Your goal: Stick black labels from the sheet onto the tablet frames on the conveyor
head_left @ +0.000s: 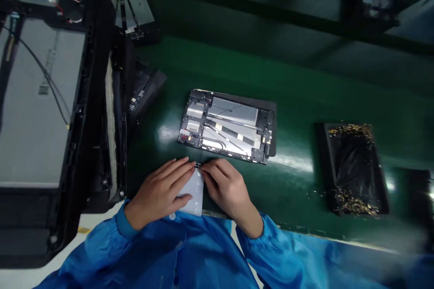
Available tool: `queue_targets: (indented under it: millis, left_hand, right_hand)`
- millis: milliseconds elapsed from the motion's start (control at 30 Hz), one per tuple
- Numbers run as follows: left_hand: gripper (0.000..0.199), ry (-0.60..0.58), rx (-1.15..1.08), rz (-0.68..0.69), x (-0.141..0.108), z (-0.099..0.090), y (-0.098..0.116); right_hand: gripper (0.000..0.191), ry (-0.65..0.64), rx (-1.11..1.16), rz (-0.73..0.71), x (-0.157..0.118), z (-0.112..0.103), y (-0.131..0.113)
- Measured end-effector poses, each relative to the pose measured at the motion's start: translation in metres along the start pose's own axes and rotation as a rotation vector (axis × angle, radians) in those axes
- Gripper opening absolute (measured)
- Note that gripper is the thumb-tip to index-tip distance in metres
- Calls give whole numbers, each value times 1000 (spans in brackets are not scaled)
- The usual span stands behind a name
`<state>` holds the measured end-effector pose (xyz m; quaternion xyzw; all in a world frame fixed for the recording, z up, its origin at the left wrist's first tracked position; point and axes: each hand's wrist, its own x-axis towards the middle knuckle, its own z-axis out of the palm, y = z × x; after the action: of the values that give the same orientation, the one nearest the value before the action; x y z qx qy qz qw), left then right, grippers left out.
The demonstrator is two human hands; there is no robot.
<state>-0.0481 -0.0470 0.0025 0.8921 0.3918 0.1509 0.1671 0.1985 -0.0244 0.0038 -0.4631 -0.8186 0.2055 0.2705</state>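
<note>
A white sheet (193, 193) lies at the near edge of the green bench, partly under my hands. My left hand (163, 192) rests on its left side, fingers stretched out and lying flat. At the sheet's top right corner, my right hand (226, 186) has thumb and fingertips pinched together; what they hold is too small to make out. Small dark strips (198, 165) show between the fingertips of both hands. Just beyond the hands lies an opened tablet (230, 124), its batteries, black cables and boards exposed, on top of a dark flat pad (273, 135).
To the right, a black tray (326, 167) holds a bundle of black strands with gold-coloured ends. Racked tablet housings (40, 99) stand close on the left. Another opened unit (135, 11) lies at the back left, near a dark device part (145, 88).
</note>
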Motion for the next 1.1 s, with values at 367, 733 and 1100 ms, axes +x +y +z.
queue_targets:
  millis: [367, 733, 1100]
  left_hand:
    - [47, 27, 62, -14, 4, -3, 2]
    - [44, 41, 22, -7, 6, -4, -1]
    - [15, 250, 150, -42, 40, 5, 10]
  right_hand:
    - [31, -4, -362, -46, 2, 20, -21]
    - [31, 17, -33, -19, 3, 14, -4]
    - [24, 287, -264, 94, 21, -7, -1]
